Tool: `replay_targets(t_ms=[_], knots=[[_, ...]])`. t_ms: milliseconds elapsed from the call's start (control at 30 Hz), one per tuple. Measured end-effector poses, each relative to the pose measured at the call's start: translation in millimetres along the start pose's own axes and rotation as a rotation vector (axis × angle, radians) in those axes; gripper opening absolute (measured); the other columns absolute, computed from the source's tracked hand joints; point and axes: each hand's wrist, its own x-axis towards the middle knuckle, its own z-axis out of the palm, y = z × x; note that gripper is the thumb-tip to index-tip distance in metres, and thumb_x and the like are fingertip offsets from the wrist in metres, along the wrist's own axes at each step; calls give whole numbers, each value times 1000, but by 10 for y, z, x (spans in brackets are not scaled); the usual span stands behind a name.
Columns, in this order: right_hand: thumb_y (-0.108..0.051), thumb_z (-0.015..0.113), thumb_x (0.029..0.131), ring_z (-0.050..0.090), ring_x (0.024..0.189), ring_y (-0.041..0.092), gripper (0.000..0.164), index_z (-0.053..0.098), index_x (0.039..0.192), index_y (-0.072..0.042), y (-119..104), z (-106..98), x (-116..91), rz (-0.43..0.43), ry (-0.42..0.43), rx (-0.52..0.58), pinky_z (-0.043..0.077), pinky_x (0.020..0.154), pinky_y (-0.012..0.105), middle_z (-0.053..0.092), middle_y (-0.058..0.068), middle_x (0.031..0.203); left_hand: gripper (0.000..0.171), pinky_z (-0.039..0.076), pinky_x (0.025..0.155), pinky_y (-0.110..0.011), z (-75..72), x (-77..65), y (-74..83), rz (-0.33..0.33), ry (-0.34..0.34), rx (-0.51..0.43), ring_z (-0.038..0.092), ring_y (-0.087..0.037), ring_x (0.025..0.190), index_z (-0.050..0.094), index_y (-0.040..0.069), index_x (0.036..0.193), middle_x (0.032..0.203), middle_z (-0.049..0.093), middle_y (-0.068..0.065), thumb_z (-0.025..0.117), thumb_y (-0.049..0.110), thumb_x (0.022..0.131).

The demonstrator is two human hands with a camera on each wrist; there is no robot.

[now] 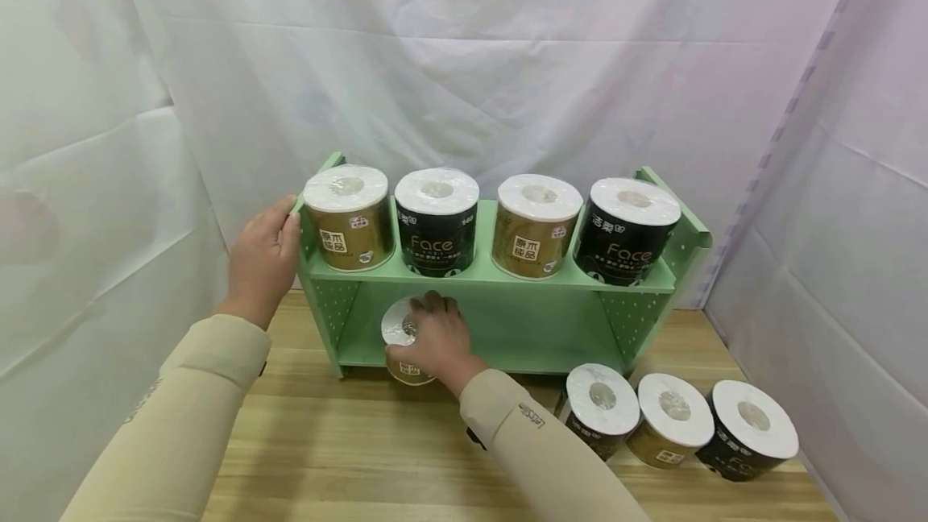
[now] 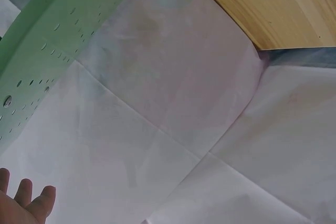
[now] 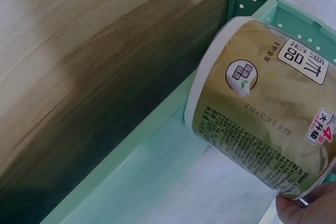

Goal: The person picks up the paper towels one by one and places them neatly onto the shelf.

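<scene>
My right hand grips a gold-wrapped toilet paper roll from above, and its thumb shows at the top rim in the right wrist view. That roll stands upright at the front left of the lower level of a green two-tier shelf, overlapping its front edge. My left hand holds the upper edge of the shelf's left side panel. On the upper level stand a gold roll, a black roll, another gold roll and another black roll, evenly spaced.
On the wooden table, right of my right forearm, stand a black roll, a gold roll and another black roll. White cloth hangs behind the shelf and along both sides.
</scene>
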Motion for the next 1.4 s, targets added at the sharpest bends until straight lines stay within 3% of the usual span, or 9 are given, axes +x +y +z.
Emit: replay_targets(t_ms=[433,900,1133,1400], knots=[[-62,69,74,47,119,35,78,58,132,-12,-29,-5,51,8,-18,11,49,92,42,49,10,132,43,39,99,-59,7,3,-7,-9,-5,4,51,-43,119,54,2,134,128,57,-24,37,27,103],[-64,70,73,43,124,34,87,54,136,-6,-39,-31,110,11,-61,97,49,93,42,47,11,139,42,39,100,-59,2,-11,16,-9,3,-6,50,-43,120,54,2,134,129,57,-24,40,25,103],[-64,71,73,39,131,37,91,49,140,-7,-14,-56,66,-5,-91,96,49,95,42,41,12,146,42,39,100,-59,4,-8,8,-13,-3,0,51,-43,119,54,2,134,129,57,-24,39,26,103],[-55,75,72,35,134,38,89,48,142,-7,29,-86,-14,-2,-104,187,47,98,43,34,15,151,42,39,100,-59,14,-9,-8,-16,3,0,51,-43,118,54,2,134,128,58,-24,38,26,103]])
